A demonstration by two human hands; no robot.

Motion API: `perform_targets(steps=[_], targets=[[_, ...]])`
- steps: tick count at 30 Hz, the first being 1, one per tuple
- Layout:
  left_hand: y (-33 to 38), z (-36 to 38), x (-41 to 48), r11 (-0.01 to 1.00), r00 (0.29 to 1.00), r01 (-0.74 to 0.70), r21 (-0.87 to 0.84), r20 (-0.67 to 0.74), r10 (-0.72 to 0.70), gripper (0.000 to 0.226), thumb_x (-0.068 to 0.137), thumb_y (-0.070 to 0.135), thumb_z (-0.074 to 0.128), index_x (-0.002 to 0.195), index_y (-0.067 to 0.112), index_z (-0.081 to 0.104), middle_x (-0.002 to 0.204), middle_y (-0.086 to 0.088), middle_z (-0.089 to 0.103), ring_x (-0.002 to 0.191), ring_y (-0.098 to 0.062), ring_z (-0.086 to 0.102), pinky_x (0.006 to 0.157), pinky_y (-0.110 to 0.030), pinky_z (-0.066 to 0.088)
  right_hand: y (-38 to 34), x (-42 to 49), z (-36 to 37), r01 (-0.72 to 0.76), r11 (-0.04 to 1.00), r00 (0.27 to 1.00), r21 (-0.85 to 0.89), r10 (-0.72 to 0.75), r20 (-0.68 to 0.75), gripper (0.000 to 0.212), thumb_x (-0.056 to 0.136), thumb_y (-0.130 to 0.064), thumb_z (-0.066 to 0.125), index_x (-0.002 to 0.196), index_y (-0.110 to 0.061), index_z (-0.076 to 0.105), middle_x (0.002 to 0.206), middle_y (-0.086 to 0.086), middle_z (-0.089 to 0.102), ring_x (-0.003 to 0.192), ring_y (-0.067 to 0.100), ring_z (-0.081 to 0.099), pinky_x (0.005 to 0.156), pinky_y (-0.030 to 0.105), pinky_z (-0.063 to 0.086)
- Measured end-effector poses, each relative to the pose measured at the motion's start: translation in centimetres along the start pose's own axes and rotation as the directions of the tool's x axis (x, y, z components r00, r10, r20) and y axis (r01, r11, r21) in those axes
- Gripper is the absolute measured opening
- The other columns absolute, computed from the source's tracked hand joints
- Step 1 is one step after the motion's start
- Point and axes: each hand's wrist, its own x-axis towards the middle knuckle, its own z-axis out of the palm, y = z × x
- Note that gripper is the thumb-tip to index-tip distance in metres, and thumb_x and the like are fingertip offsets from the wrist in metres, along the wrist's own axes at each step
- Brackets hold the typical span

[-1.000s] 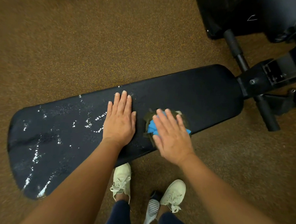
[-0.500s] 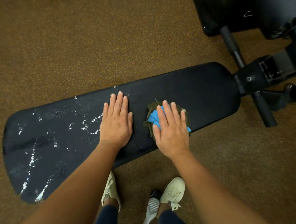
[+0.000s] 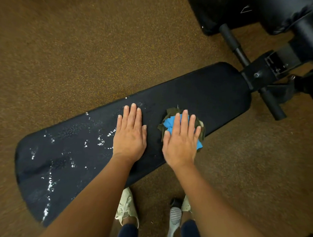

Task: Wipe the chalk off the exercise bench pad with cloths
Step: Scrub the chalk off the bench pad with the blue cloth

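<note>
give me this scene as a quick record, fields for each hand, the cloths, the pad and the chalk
left hand: left hand flat and bare on the pad
right hand: right hand pressing flat on the cloths
cloths: bright blue cloth bunched with dark olive cloth
pad: long black padded bench pad over brown speckled floor
chalk: white chalk smears left of the left hand; right part looks clean

Black bench pad (image 3: pixel 198 95) flecked with white chalk (image 3: pixel 49 183), blue cloth (image 3: pixel 169 122) over olive cloth (image 3: pixel 171 111), speckled brown floor (image 3: pixel 83 51)
</note>
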Motion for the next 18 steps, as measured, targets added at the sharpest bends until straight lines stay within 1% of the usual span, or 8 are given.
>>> perform_targets(steps=[2,5,7,9,11,14,16,18], targets=[[-0.4,-0.2,-0.1,0.999,0.999,-0.031,0.013,0.007,0.031,0.059,0.099,0.036,0.017,0.150,0.006,0.018,0.159,-0.010,0.008,0.146,-0.024,-0.003,0.118,-0.040,0.002,-1.8,-2.3,0.5,0.046,0.999,0.998,0.011,-0.047,0.032,0.064,0.095,-0.040,0.028,0.151,-0.010,0.020,0.160,0.013,0.012,0.147,0.034,0.007,0.116,0.055,0.014],[-1.1,-0.4,-0.2,0.996,0.996,-0.086,0.024,0.031,0.085,0.059,0.099,0.036,0.017,0.150,0.006,0.018,0.159,-0.010,0.008,0.146,-0.024,-0.002,0.118,-0.040,0.002,0.3,-3.8,0.5,0.276,0.961,0.957,-0.017,-0.273,0.093,0.062,0.097,-0.041,0.027,0.151,-0.014,0.018,0.161,0.008,0.012,0.148,0.029,0.006,0.116,0.055,0.018],[-1.6,-0.6,-0.3,0.992,0.992,-0.120,0.041,0.039,0.118,0.059,0.099,0.036,0.018,0.150,0.006,0.017,0.159,-0.010,0.007,0.146,-0.025,-0.002,0.118,-0.042,0.003,1.8,-2.6,0.5,0.186,0.982,0.980,-0.019,-0.184,0.070,0.061,0.097,-0.042,0.026,0.152,-0.015,0.018,0.161,0.008,0.011,0.148,0.029,0.005,0.117,0.055,0.015],[-1.9,-0.6,-0.3,0.989,0.989,-0.141,0.054,0.048,0.139,0.059,0.100,0.036,0.018,0.150,0.006,0.017,0.159,-0.010,0.006,0.146,-0.025,-0.003,0.118,-0.042,0.003,1.4,-1.0,0.4,-0.089,0.996,0.996,0.030,0.089,0.007,0.062,0.097,-0.041,0.027,0.151,-0.012,0.019,0.161,0.010,0.011,0.148,0.032,0.006,0.117,0.055,0.011],[-2.0,-0.5,-0.3,0.988,0.989,-0.143,0.060,0.047,0.141,0.059,0.100,0.036,0.018,0.150,0.006,0.017,0.159,-0.010,0.006,0.146,-0.025,-0.003,0.119,-0.042,0.002,-0.9,-0.8,0.6,-0.250,0.966,0.968,0.072,0.252,-0.016,0.062,0.097,-0.039,0.032,0.151,-0.009,0.020,0.160,0.013,0.011,0.147,0.035,0.006,0.116,0.056,0.010],[-1.9,-0.3,-0.3,0.989,0.991,-0.133,0.066,0.037,0.131,0.059,0.100,0.036,0.017,0.150,0.005,0.017,0.159,-0.010,0.007,0.147,-0.025,-0.002,0.118,-0.042,0.002,-3.8,-3.4,1.1,-0.182,0.982,0.983,0.047,0.183,-0.008,0.063,0.096,-0.039,0.031,0.150,-0.007,0.022,0.160,0.015,0.013,0.147,0.036,0.009,0.116,0.055,0.012],[-2.0,-0.3,-0.3,0.989,0.990,-0.138,0.059,0.042,0.135,0.058,0.100,0.036,0.017,0.150,0.006,0.016,0.159,-0.010,0.007,0.147,-0.025,-0.002,0.119,-0.042,0.003,-3.6,-4.5,1.2,-0.085,0.996,0.996,0.024,0.085,0.020,0.063,0.096,-0.041,0.027,0.150,-0.008,0.023,0.159,0.014,0.016,0.147,0.034,0.010,0.116,0.054,0.013],[-2.1,-0.3,-0.3,0.989,0.989,-0.142,0.047,0.042,0.140,0.058,0.100,0.035,0.017,0.149,0.005,0.016,0.159,-0.011,0.008,0.147,-0.025,-0.002,0.119,-0.044,0.006,-2.6,-3.5,1.2,-0.067,0.997,0.998,0.024,0.067,0.004,0.062,0.097,-0.042,0.025,0.150,-0.009,0.023,0.159,0.013,0.017,0.147,0.033,0.011,0.116,0.053,0.010]])
